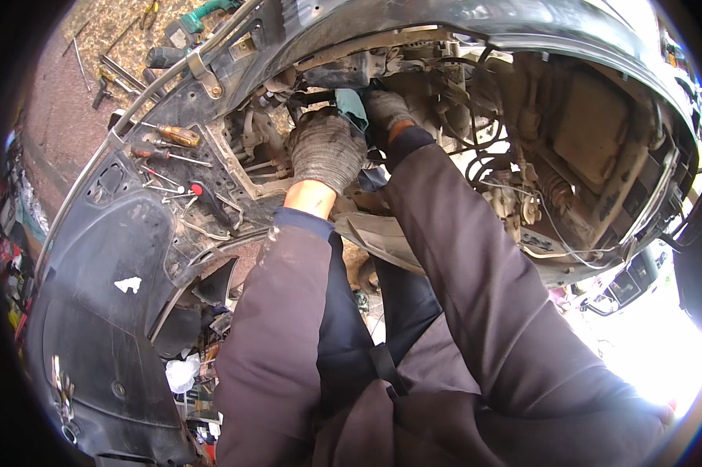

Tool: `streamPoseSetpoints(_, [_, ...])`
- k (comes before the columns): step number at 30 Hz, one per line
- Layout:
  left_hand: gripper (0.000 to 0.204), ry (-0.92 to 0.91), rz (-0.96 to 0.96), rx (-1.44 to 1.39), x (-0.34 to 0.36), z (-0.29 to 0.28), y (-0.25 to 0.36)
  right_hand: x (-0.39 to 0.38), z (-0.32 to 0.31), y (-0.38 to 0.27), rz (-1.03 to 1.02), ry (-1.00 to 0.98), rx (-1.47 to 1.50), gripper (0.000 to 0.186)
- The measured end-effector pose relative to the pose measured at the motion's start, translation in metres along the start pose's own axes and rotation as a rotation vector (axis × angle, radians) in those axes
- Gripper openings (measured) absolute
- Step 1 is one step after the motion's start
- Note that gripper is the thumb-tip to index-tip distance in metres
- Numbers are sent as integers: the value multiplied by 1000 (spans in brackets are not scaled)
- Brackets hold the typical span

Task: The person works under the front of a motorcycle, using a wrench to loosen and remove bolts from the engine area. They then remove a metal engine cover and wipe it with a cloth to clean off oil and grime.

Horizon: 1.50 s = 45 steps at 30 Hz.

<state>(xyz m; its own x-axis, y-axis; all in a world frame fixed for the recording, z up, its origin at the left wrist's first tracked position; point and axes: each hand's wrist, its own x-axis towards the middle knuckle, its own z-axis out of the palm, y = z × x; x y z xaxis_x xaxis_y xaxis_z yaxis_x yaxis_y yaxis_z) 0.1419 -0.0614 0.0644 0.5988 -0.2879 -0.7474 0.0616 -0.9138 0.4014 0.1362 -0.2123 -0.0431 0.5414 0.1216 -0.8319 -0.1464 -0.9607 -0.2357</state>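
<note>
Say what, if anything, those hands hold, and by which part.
Can't tell: a teal object shows between the left hand and right hand, but any grip is hidden.

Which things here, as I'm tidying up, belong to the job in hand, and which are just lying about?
Job, apparently:
- left hand, right hand
- teal piece between them
- exposed vehicle parts

Lying about, possibly for use:
- amber-handled screwdriver
- green power tool
- crumpled white plastic

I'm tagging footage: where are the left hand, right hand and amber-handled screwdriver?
Left hand (pixel 327 148): head view, glove's back.
Right hand (pixel 387 110): head view, glove.
Amber-handled screwdriver (pixel 180 136): head view, handle.
</note>
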Motion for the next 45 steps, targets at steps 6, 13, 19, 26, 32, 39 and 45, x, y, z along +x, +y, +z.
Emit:
streamPoseSetpoints(6, [26,435,140,-85,-3,20,-10,60,68,32,238,115,19,45])
streamPoseSetpoints(13, [28,448,121,-295,-8,22,-30,60,75,12,330,-172,-129,56])
streamPoseSetpoints(19, [26,349,100,-350,-5,19,-35,50,67,13,423,42,107,67])
streamPoseSetpoints(26, [32,242,196,-202,10,15,-23,32,36,2,281,49,117,58])
streamPoseSetpoints(32, [35,-101,196,-78,50,24,-9,-3,-15,2,-54,-88,94,42])
streamPoseSetpoints(39, [30,-155,207,142,86,39,-4,-79,-25,-40,26,277,294,38])
streamPoseSetpoints(45, [38,-32,148,148,96,53,27,-267,-93,-37,-231,611,614,30])
